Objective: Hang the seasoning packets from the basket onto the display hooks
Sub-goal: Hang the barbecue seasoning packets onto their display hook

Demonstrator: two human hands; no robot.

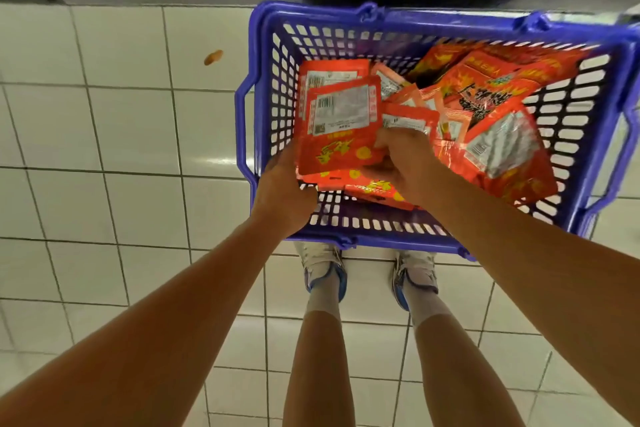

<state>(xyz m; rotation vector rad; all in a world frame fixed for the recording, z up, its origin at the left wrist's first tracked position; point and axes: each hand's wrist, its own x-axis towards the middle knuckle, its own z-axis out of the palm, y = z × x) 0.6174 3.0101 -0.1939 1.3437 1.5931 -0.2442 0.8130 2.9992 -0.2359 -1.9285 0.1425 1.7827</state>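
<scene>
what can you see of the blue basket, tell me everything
The basket is blue, plastic-looking, rectangular, with slotted lattice walls and floor, a thick rim and handles folded down outside it. It sits upright on the white tiled floor, just ahead of the person's shoes. Red packets lie loosely piled inside. The left hand and right hand reach in over its near rim, holding packets.

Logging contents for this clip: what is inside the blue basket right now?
The blue basket holds a loose heap of red seasoning packets. The left hand and right hand grip a few at its near side. Packets cover most of the basket floor, so anything beneath is hidden.
</scene>
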